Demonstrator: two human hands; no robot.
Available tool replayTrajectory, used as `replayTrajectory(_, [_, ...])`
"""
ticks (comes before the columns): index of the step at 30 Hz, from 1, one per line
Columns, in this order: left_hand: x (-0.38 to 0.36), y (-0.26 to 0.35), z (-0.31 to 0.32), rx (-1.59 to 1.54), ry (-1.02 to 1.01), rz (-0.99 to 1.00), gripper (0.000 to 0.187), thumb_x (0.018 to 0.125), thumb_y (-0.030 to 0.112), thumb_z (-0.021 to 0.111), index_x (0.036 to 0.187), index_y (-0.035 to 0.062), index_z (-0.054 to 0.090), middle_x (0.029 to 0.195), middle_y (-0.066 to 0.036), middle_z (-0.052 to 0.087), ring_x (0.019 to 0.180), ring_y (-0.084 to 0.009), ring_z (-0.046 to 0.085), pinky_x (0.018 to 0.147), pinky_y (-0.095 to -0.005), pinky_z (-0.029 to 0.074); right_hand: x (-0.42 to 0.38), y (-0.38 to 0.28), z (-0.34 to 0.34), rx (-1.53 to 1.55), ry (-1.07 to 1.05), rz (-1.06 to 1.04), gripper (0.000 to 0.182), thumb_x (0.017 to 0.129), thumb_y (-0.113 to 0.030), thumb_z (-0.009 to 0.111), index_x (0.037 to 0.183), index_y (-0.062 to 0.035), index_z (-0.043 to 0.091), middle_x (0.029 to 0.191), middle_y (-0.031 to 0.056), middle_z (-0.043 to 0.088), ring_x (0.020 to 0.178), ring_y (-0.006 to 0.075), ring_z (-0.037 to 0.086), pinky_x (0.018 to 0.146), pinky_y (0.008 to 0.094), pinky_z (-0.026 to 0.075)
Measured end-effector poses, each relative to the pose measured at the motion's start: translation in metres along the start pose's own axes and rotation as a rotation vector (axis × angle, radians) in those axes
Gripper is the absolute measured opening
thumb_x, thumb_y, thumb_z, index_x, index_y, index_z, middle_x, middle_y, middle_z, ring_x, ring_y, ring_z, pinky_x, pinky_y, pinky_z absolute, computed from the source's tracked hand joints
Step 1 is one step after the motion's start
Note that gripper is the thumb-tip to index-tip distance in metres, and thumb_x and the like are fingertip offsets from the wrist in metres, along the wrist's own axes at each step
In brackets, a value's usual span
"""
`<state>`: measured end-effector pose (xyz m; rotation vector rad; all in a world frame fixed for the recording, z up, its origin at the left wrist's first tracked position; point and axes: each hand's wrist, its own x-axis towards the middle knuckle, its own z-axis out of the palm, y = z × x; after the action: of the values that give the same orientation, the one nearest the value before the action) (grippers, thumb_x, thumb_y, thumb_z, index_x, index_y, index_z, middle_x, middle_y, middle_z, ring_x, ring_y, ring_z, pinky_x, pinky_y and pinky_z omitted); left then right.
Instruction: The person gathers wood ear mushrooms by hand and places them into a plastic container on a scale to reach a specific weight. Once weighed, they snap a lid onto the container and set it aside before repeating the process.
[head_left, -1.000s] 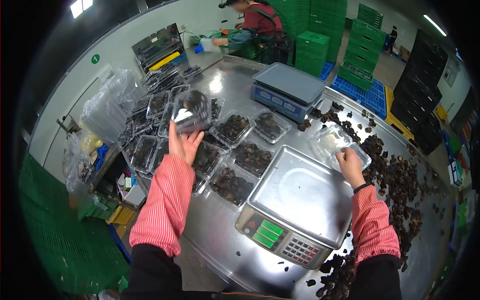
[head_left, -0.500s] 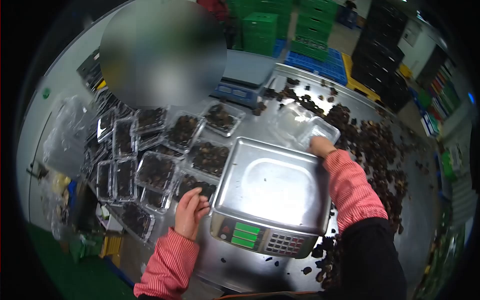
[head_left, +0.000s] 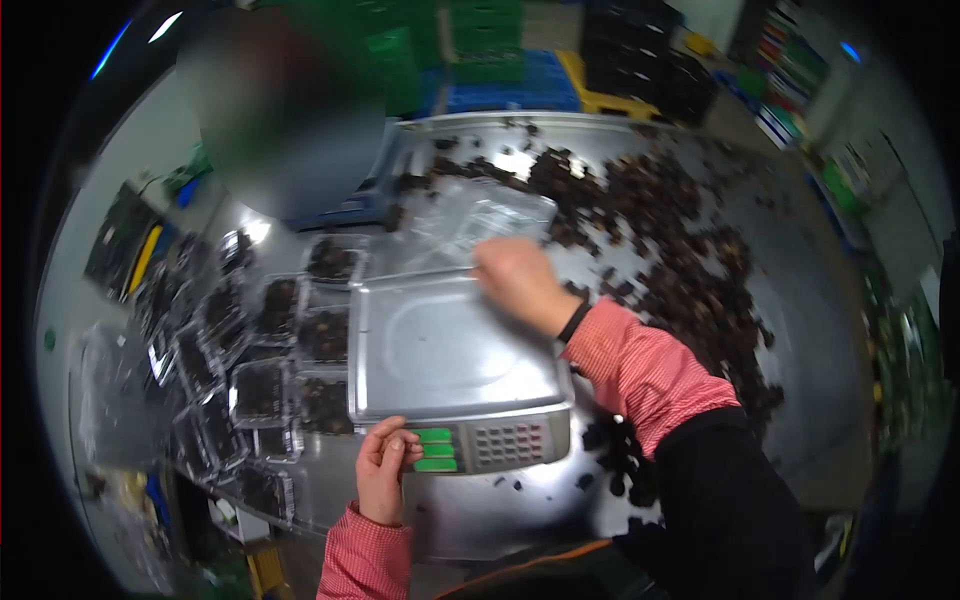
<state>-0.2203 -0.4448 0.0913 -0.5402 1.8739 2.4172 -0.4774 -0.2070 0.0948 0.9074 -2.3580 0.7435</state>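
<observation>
My left hand (head_left: 383, 455) is at the front left corner of the bench scale (head_left: 450, 340), beside its green display. Its fingers are loosely curled together and nothing shows in them. My right hand (head_left: 515, 283) is over the back edge of the bare metal weighing pan, its fingers smeared by motion. Just beyond it on the table are clear plastic trays (head_left: 507, 212), which the knuckles nearly overlap in this view. To the left of the scale sit clear trays filled with dark, mushroom-like pieces (head_left: 325, 335).
Many dark loose pieces (head_left: 690, 260) are spread over the metal table (head_left: 800, 340), right of the scale. More filled trays (head_left: 205, 330) are stacked at the left. A second scale (head_left: 345, 200) stands behind, partly blurred. Crates (head_left: 485, 40) and a blue pallet (head_left: 515, 95) lie beyond.
The view has swung right. My right hand has moved back from the clear tray towards the weighing pan. My left hand has come from over the filled trays to the display.
</observation>
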Motion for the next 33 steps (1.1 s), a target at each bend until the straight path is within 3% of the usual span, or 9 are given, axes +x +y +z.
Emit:
replayTrajectory(4, [-0.018, -0.02, 0.058, 0.127, -0.331, -0.014, 0.026, 0.101, 0.011, 0.054, 0.125, 0.0031, 0.058, 0.1, -0.004, 0.065, 0.088, -0.013, 0.062, 0.082, -0.0294, 0.054, -0.075, -0.064, -0.017, -0.035, -0.133, -0.005, 0.024, 0.075, -0.023, 0.075, 0.085, -0.0071, 0.059, 0.084, 0.0115, 0.062, 0.083, 0.0308, 0.063, 0.074, 0.0441, 0.049])
replayTrajectory(8, [-0.035, -0.044, 0.11, 0.162, -0.582, -0.138, 0.023, 0.1, 0.005, 0.056, 0.122, 0.0001, 0.06, 0.101, -0.006, 0.066, 0.092, -0.0127, 0.062, 0.086, -0.0279, 0.05, -0.124, -0.094, -0.074, 0.084, 0.033, 0.109, 0.041, 0.072, -0.03, 0.08, 0.1, -0.0066, 0.063, 0.092, 0.011, 0.059, 0.091, 0.0312, 0.059, 0.08, 0.0439, 0.047])
replayTrajectory(10, [-0.038, -0.066, 0.128, 0.131, -0.629, -0.172, 0.022, 0.1, 0.005, 0.056, 0.121, 0.0001, 0.06, 0.101, -0.005, 0.065, 0.094, -0.0122, 0.062, 0.085, -0.0273, 0.051, -0.159, -0.084, -0.102, 0.03, 0.125, 0.196, 0.051, 0.071, -0.033, 0.082, 0.109, -0.0056, 0.063, 0.095, 0.0121, 0.058, 0.093, 0.0326, 0.057, 0.081, 0.0446, 0.046])
replayTrajectory(13, [-0.038, -0.091, 0.152, 0.158, -0.662, -0.229, 0.023, 0.099, 0.005, 0.057, 0.122, 0.0003, 0.06, 0.101, -0.004, 0.065, 0.095, -0.0109, 0.062, 0.085, -0.0266, 0.051, -0.217, -0.023, -0.152, -0.183, -0.107, 0.517, 0.062, 0.071, -0.035, 0.083, 0.122, -0.0079, 0.06, 0.097, 0.0144, 0.058, 0.093, 0.0343, 0.057, 0.081, 0.0437, 0.046])
replayTrajectory(17, [-0.041, -0.12, 0.18, 0.196, -0.677, -0.303, 0.026, 0.098, 0.005, 0.06, 0.123, 0.001, 0.06, 0.102, -0.002, 0.065, 0.097, -0.0091, 0.06, 0.085, -0.0246, 0.05, -0.273, 0.076, -0.202, -0.565, -0.251, 0.819, 0.08, 0.077, -0.056, 0.075, 0.14, -0.0142, 0.05, 0.111, 0.0157, 0.056, 0.099, 0.0311, 0.057, 0.083, 0.0438, 0.045])
replayTrajectory(20, [-0.037, -0.148, 0.202, 0.312, -0.677, -0.134, 0.029, 0.095, 0.004, 0.063, 0.124, 0.0028, 0.06, 0.107, -0.002, 0.063, 0.099, -0.0079, 0.058, 0.086, -0.0231, 0.049, -0.297, 0.114, -0.2, -0.555, -0.256, 0.973, 0.072, 0.08, -0.063, 0.069, 0.137, -0.0209, 0.055, 0.122, 0.0158, 0.053, 0.113, 0.0334, 0.052, 0.093, 0.0469, 0.044])
replayTrajectory(22, [-0.033, -0.153, 0.222, 0.464, -0.624, -0.002, 0.042, 0.087, 0.004, 0.071, 0.126, 0.0044, 0.058, 0.11, -0.006, 0.06, 0.102, -0.014, 0.059, 0.088, -0.028, 0.048, -0.298, 0.098, -0.188, -0.447, -0.47, 0.948, 0.069, 0.083, -0.065, 0.065, 0.134, -0.0202, 0.057, 0.124, 0.0153, 0.052, 0.116, 0.0342, 0.051, 0.098, 0.0485, 0.042])
replayTrajectory(25, [-0.026, -0.148, 0.246, 0.71, -0.57, 0.214, 0.063, 0.075, 0.01, 0.08, 0.132, 0.0058, 0.054, 0.114, -0.012, 0.058, 0.111, -0.028, 0.056, 0.095, -0.0382, 0.045, -0.32, 0.047, -0.173, -0.358, -0.387, 0.699, 0.059, 0.084, -0.053, 0.068, 0.13, -0.0168, 0.06, 0.12, 0.0133, 0.053, 0.114, 0.0349, 0.05, 0.098, 0.0492, 0.041])
replayTrajectory(33, [-0.023, -0.144, 0.273, 1.357, -0.664, 0.547, 0.115, 0.057, 0.027, 0.093, 0.153, 0.0153, 0.031, 0.146, -0.024, 0.035, 0.133, -0.0427, 0.039, 0.107, -0.0505, 0.037, -0.332, 0.027, -0.254, -0.303, -0.411, 0.775, 0.1, 0.061, -0.042, 0.09, 0.148, -0.0184, 0.045, 0.119, 0.0173, 0.052, 0.106, 0.0339, 0.053, 0.09, 0.0437, 0.047])
